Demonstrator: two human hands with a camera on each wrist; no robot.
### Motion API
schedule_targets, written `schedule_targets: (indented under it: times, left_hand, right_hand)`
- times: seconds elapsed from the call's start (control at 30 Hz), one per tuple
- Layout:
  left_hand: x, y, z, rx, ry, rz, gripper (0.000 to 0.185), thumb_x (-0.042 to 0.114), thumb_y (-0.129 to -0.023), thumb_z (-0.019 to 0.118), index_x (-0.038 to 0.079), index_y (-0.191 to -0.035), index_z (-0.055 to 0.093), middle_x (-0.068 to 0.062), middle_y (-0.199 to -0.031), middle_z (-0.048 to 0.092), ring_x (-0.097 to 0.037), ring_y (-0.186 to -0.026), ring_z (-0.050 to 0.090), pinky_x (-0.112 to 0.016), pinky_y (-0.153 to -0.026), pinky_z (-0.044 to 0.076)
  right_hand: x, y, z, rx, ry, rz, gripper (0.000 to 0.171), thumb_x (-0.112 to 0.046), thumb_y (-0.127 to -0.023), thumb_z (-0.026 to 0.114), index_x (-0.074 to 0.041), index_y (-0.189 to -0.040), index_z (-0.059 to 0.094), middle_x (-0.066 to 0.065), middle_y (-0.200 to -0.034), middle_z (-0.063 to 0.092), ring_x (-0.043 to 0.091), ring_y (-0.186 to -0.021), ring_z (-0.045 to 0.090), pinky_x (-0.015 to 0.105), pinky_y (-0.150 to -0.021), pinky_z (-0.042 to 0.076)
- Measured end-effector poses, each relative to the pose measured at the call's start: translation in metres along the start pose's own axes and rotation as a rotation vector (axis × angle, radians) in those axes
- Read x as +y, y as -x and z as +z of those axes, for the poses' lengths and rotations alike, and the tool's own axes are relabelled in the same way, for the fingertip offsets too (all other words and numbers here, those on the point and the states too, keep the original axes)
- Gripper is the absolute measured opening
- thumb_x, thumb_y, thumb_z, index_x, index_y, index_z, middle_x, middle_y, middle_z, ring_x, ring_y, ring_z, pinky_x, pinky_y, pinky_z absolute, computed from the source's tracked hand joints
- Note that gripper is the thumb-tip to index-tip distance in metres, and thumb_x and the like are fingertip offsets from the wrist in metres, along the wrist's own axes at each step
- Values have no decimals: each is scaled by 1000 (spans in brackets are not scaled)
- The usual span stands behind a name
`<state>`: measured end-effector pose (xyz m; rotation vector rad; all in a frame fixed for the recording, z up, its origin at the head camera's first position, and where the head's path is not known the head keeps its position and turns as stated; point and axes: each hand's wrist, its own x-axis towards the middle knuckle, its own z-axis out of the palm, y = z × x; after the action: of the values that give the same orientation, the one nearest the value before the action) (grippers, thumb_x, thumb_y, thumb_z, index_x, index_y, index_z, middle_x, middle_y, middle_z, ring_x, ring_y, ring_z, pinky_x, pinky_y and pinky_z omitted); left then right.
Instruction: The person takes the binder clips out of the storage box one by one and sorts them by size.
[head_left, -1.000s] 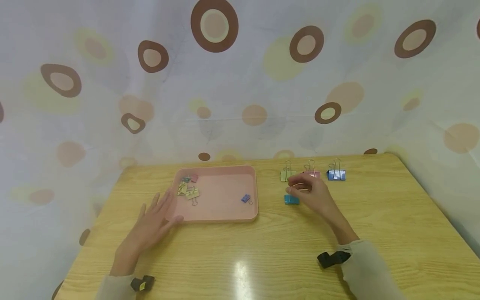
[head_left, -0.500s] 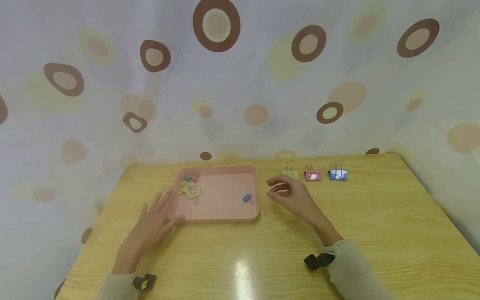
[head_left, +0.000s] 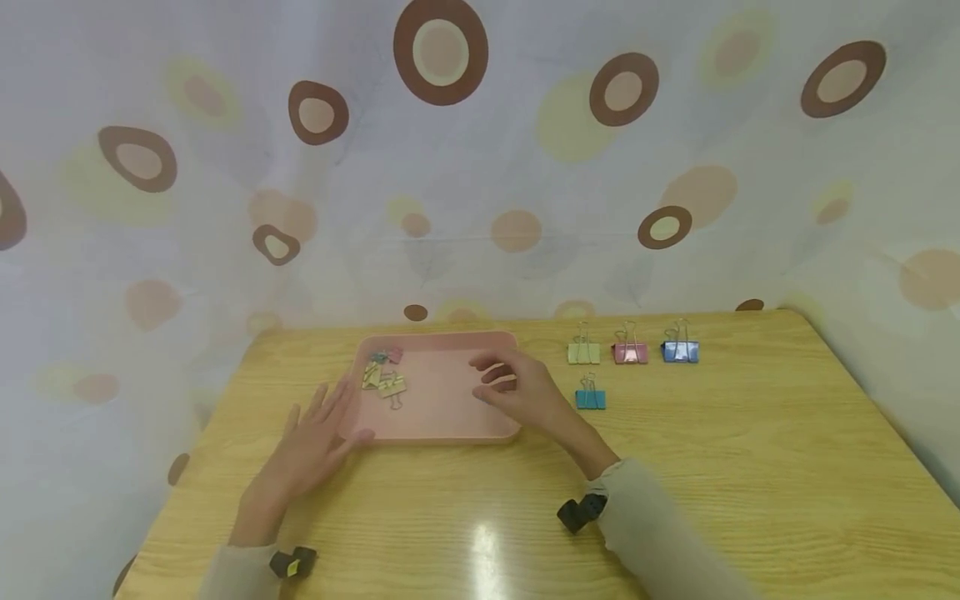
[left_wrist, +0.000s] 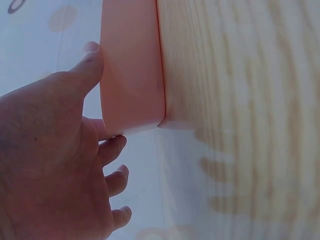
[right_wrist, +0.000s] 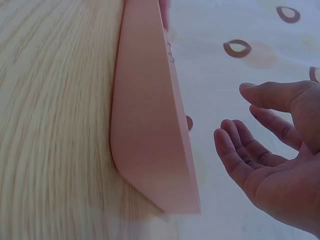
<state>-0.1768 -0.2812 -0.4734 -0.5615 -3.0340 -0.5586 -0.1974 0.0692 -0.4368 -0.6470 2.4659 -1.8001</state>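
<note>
My left hand (head_left: 307,454) lies against the left end of a pink tray (head_left: 438,412), fingers extended, its thumb at the front rim. In the left wrist view that thumb touches the tray wall (left_wrist: 132,65). Over the tray's right part hovers my right hand (head_left: 525,396), fingers loosely bent and nothing between them. The right wrist view shows thumb and fingertips apart. Small binder clips cluster at the tray's left: yellow ones (head_left: 392,387), a green one (head_left: 378,357) and a pink one (head_left: 395,356). The small blue clip is hidden behind my right hand.
Right of the tray, larger binder clips stand in a back row: pale green (head_left: 583,353), pink (head_left: 631,353) and blue (head_left: 681,352). A teal clip (head_left: 591,400) stands in front of the pale green one. A patterned curtain (head_left: 517,275) hangs behind the wooden table (head_left: 420,517).
My right hand has let go of the teal binder clip and moved left over the tray, covering the small blue clip. My left hand stays at the tray's left end.
</note>
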Motion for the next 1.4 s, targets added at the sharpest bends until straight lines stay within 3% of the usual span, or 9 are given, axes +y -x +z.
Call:
schedule_targets:
  times: [0.33,0.57,0.7,0.97,1.1,1.27,1.4]
  left_hand:
    - [5,1,-2,-34,-19,-22,80,55,-105,48,8,-164,22,-14,-170,18,-47,-154,11,-74,-117,6]
    - [8,2,-2,-28,-12,-27,79,54,-105,50,9,-164,22,-13,-170,19,-47,-154,11,-74,-116,6]
    - [9,2,-2,-19,-7,-22,79,53,-105,51,9,-164,22,-13,-170,19,-47,-154,12,-74,-116,7]
    - [9,4,-1,-19,-14,-21,78,52,-105,52,8,-164,24,-13,-170,19,-47,-154,12,-74,-116,7]
    - [7,4,-1,-17,-17,-12,78,53,-105,51,7,-163,25,-13,-170,20,-47,-154,13,-74,-117,8]
    - [7,4,-1,-23,-18,-13,78,52,-105,52,8,-163,25,-12,-170,20,-46,-154,13,-74,-116,7]
    - [8,5,-2,-26,-15,-15,78,52,-105,52,9,-164,23,-11,-170,18,-46,-154,12,-74,-117,7]
  right_hand:
    - [0,-31,40,-87,45,-61,32,1,-90,74,2,-122,66,17,-120,67,41,-107,67,39,-90,59]
    - [4,-48,61,-142,96,-6,32,-1,-92,74,-2,-123,68,18,-123,68,34,-109,67,35,-92,57]
    - [10,-56,70,-153,86,26,31,0,-93,72,-1,-123,68,18,-123,67,31,-110,66,38,-94,56]
    - [19,-68,91,-160,139,92,32,2,-90,64,-6,-120,70,8,-119,70,21,-111,64,35,-98,51]
    - [21,-75,100,-166,179,109,40,7,-86,61,-9,-120,72,4,-128,68,19,-121,60,34,-104,48]
    - [24,-82,107,-194,214,80,40,11,-85,60,-6,-118,73,9,-143,61,23,-133,55,35,-107,47]
    - [26,-85,112,-201,239,83,39,14,-81,63,-6,-111,76,9,-124,69,22,-116,61,33,-100,49]
